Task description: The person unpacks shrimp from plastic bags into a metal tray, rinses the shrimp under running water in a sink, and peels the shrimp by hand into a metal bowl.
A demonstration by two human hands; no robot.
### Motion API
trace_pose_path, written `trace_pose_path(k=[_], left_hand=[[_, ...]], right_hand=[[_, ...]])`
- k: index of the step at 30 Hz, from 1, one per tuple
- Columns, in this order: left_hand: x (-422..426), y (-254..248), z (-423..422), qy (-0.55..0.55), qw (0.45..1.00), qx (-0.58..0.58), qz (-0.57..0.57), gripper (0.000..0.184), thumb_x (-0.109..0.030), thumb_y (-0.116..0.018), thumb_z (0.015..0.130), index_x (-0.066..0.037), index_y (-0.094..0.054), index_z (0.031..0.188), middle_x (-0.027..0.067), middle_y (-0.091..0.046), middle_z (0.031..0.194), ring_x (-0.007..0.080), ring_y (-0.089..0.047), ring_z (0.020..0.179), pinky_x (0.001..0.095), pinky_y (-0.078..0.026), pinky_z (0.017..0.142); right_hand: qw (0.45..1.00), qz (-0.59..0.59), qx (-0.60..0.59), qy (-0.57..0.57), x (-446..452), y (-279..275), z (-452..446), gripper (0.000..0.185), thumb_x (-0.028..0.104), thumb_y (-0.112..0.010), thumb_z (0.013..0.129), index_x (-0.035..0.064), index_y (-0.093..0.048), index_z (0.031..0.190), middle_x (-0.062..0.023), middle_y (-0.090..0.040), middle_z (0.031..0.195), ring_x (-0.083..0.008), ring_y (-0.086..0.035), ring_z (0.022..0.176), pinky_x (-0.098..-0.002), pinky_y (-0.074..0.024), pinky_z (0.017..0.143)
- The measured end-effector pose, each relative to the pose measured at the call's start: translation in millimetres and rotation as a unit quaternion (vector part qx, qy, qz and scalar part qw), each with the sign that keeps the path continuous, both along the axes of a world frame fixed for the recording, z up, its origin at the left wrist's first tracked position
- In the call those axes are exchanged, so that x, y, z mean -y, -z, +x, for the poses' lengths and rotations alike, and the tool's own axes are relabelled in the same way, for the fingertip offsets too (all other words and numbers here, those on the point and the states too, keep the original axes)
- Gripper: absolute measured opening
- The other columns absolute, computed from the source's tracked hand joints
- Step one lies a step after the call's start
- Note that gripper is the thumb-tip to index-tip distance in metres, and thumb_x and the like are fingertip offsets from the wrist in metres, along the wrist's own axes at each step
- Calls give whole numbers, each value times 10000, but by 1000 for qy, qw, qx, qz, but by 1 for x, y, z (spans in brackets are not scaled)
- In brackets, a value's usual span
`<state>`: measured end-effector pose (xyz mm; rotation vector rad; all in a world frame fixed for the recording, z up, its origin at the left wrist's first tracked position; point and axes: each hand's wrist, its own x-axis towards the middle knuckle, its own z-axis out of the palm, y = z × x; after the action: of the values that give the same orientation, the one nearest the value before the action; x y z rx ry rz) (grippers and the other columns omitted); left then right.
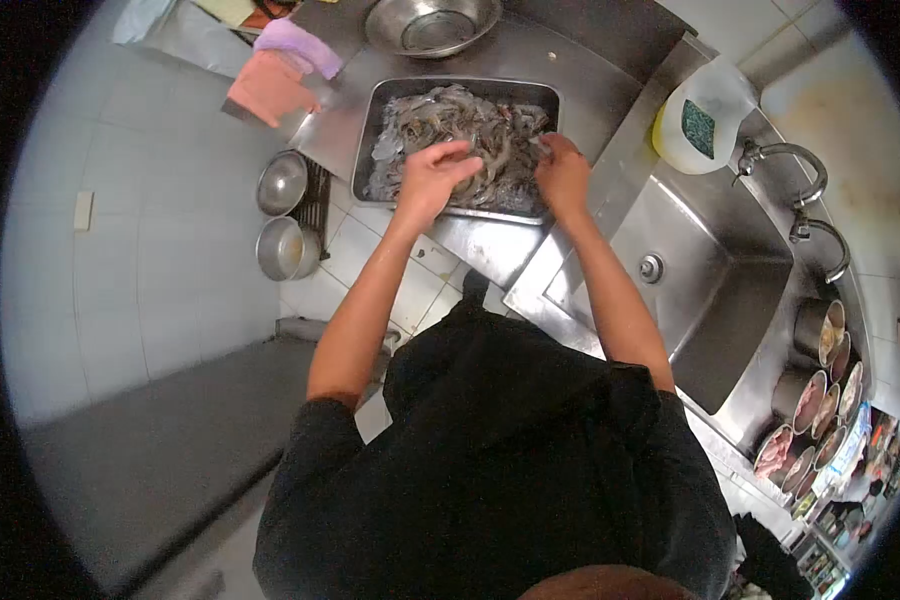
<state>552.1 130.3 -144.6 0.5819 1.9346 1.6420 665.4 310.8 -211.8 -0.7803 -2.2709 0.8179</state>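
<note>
A rectangular metal tray (371, 130) holds a heap of grey raw shrimp (490, 135) with what looks like clear ice (388, 145) among them. Over the tray's near left part is my left hand (432, 180), its thumb and fingers apart just above the shrimp. My right hand (563, 177) is at the tray's right edge, fingers bent inward towards the shrimp and thumb apart from them. I see nothing clearly held in either hand. Whether the fingertips touch the shrimp is hard to make out.
A metal bowl (433, 28) stands behind the tray. On the right are a steel sink (660, 225), taps (795, 165) and a pale tub (715, 95) with a green scouring pad (698, 130). Pink and purple cloths (273, 85) hang left. Several food pots (800, 400) line the lower right.
</note>
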Motion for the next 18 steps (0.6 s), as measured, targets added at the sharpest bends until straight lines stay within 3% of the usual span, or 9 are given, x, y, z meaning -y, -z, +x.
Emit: trace_pose_path(k=[3, 5, 6, 9, 10, 13, 14, 18], left_hand=[[5, 7, -53, -11, 974, -197, -113, 330, -186, -729, 780, -9, -668, 1051, 121, -666, 934, 210, -631, 877, 314, -483, 808], [14, 51, -107, -74, 922, -361, -118, 298, -181, -722, 765, -28, -678, 1017, 150, -655, 956, 257, -621, 889, 340, -469, 807], [16, 54, -126, -81, 926, -348, -122, 282, -172, -718, 765, -34, -680, 1007, 157, -647, 974, 272, -610, 907, 355, -463, 815], [22, 64, -157, -107, 926, -331, -147, 262, -157, -712, 764, -45, -679, 999, 168, -621, 1042, 298, -582, 957, 373, -450, 839], [21, 63, -156, -101, 922, -340, -152, 273, -152, -714, 761, -51, -669, 1011, 158, -615, 1067, 309, -580, 960, 381, -448, 844], [1, 61, -136, 5, 928, -358, -101, 297, -157, -721, 755, -61, -657, 1029, 146, -600, 1107, 314, -560, 1016, 387, -428, 891], [-9, 55, -122, 23, 905, -407, -122, 322, -173, -732, 744, -82, -655, 1043, 136, -587, 1149, 320, -528, 1094, 388, -399, 950], [-7, 61, -146, -1, 871, -472, -135, 385, -232, -744, 737, -98, -651, 1086, 181, -564, 1196, 343, -494, 1152, 472, -343, 1005]], right_hand=[[999, 23, 5, 31, -9, 5, 0, 299, 33, -590, 730, 48, -673, 1016, -212, -660, 961, -371, -650, 837, -406, -516, 753], [998, -16, 33, 55, -18, 15, 0, 272, 20, -579, 735, 37, -677, 989, -203, -666, 921, -372, -651, 818, -415, -515, 739], [996, 9, 25, 86, -11, 5, 0, 237, 24, -594, 745, 30, -682, 965, -195, -669, 903, -355, -659, 817, -398, -518, 736], [985, -103, 14, 137, -13, 3, -5, 241, 85, -619, 757, 39, -681, 986, -195, -667, 915, -396, -638, 852, -422, -513, 752], [986, -69, 7, 149, -15, 9, -6, 185, 68, -641, 775, 9, -682, 945, -172, -684, 849, -275, -676, 757, -340, -519, 692], [971, -169, -61, 161, -14, 10, -6, 175, 58, -623, 803, -17, -676, 952, -140, -688, 824, -228, -662, 715, -332, -518, 669], [962, -206, -80, 160, -13, 3, -1, 178, 54, -605, 816, -29, -670, 959, -130, -679, 829, -221, -656, 717, -328, -519, 669], [887, -363, -214, 188, -5, -30, 58, 195, 51, -543, 852, -65, -635, 980, -109, -635, 858, -221, -645, 740, -319, -523, 683]])
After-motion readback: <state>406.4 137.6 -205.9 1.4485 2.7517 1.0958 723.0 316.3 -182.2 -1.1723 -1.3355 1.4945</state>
